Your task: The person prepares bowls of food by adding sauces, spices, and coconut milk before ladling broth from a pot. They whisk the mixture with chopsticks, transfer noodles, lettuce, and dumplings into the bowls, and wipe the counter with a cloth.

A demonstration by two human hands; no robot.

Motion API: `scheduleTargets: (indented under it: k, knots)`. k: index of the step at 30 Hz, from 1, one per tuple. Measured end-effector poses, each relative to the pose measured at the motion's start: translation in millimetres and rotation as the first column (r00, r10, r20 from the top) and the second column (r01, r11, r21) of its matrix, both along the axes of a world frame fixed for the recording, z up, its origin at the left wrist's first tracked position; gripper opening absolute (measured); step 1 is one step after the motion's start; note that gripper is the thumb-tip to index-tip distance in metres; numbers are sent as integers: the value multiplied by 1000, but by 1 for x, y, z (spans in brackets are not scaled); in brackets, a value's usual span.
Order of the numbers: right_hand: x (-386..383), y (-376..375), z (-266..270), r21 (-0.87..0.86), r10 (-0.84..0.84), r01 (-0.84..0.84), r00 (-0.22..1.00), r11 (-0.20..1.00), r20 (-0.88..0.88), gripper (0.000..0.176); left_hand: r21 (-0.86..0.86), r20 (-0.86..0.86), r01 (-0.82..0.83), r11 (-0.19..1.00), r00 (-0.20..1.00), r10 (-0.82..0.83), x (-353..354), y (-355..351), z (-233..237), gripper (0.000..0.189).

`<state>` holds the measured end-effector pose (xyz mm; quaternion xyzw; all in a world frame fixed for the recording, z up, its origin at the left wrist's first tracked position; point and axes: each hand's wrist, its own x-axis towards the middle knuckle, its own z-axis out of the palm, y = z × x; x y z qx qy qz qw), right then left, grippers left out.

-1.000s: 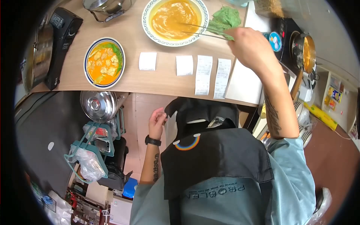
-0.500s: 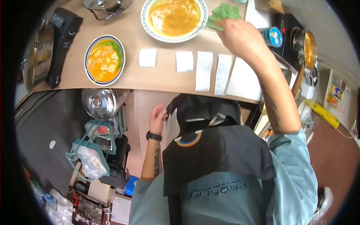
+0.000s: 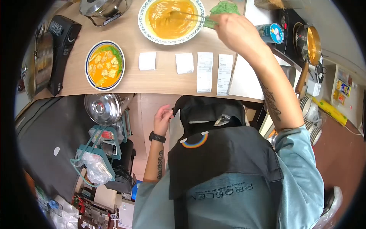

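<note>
Orange soup (image 3: 167,24) fills the big patterned bowl (image 3: 171,41) at the far edge of the wooden counter (image 3: 164,82). I see my right hand (image 3: 238,32) clamped around thin chopsticks (image 3: 188,15) whose tips reach into the soup, with green leaves (image 3: 223,7) just beside the knuckles. My left hand (image 3: 162,118) curls at the black apron (image 3: 213,152) below the counter; I cannot tell if it pinches the cloth.

Right hand (image 3: 236,32) outstretched, left hand (image 3: 163,119) low.
</note>
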<state>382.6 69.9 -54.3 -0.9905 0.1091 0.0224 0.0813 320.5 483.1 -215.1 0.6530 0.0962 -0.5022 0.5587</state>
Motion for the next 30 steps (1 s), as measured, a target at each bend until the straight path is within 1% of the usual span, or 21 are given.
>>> scheduleTargets:
  k: [1, 2, 4, 5, 7, 8, 10, 11, 12, 14, 15, 16, 17, 18, 20, 22, 23, 24, 26, 28, 30]
  knots:
    - [-4, -6, 5, -13, -43, 43, 999, 999, -3, 21, 20, -4, -19, 1000, 1000, 19, 0, 1, 1, 32]
    - [-8, -5, 22, -29, -98, 94, 977, 995, -188, 20, 13, 4, -27, 1000, 1000, 27, 1, 3, 1, 32]
    - [-12, 0, 21, -40, -47, 41, 983, 998, -176, 20, 28, -30, -121, 992, 992, 122, -1, 8, -4, 32]
    - [-10, 1, 15, -31, -52, 47, 981, 998, -188, 20, 48, 18, -49, 998, 999, 48, -3, 9, -7, 32]
    - [5, 0, 1, 5, -15, 15, 999, 1000, -45, 20, 38, 3, -14, 999, 1000, 14, -9, 12, -2, 32]
    - [-1, 1, 9, -1, -19, 19, 999, 1000, -39, 20, 13, 4, 8, 1000, 1000, -8, -4, 8, -3, 31]
    - [-14, 0, 25, -38, -108, 105, 990, 994, -94, 20, 0, 41, -22, 1000, 999, 22, -2, 3, -3, 30]
    - [-13, 1, 19, -32, -68, 63, 982, 998, -178, 20, -8, 45, -23, 1000, 999, 24, -4, 2, -5, 30]
    - [-9, 2, 12, -21, -73, 71, 978, 997, -193, 20, -4, 36, -13, 1000, 999, 13, -10, 8, 0, 30]
    - [4, 0, 3, -5, -11, 11, 999, 1000, -37, 21, 9, 61, 17, 1000, 998, -18, -16, 10, 10, 29]
    - [-2, -3, 11, -12, -75, 75, 994, 997, -75, 21, 6, 108, 30, 1000, 994, -30, -11, 3, 13, 29]
    - [-2, -2, 19, -21, -66, 65, 996, 998, -65, 21, 4, 155, 31, 1000, 987, -32, -7, -4, 12, 28]
    - [-4, -1, 24, -35, -88, 84, 989, 996, -122, 21, 19, 201, -20, 1000, 979, 16, -7, -4, 9, 28]
    - [-8, 1, 28, -45, -121, 114, 975, 992, -188, 20, 20, 196, -20, 1000, 980, 16, -8, -7, 4, 28]
    - [-1, 1, 20, -7, -108, 109, 973, 994, -202, 19, -11, 193, -83, 997, 978, 83, -7, -8, 0, 28]
    - [5, -9, 13, -5, -89, 89, 994, 996, -57, 19, -24, 173, -87, 996, 981, 90, -1, -7, 7, 27]
    - [12, -10, 16, -13, -77, 76, 996, 997, -43, 19, -15, 208, -91, 996, 974, 92, 1, -5, 10, 27]
    - [16, -8, 21, -31, -51, 49, 996, 998, -73, 19, -4, 240, -99, 995, 966, 97, 2, -6, 9, 26]
    - [6, 2, 26, -42, -32, 25, 986, 999, -162, 18, 3, 218, -86, 996, 972, 84, -1, -10, 8, 26]
    - [7, -6, 16, -70, -49, 41, 993, 997, -108, 18, 5, 183, -46, 999, 982, 44, 0, -12, 10, 27]
    - [-1, -9, 39, -81, -132, 118, 972, 990, -197, 18, 3, 217, -38, 999, 976, 36, 2, -10, 7, 26]
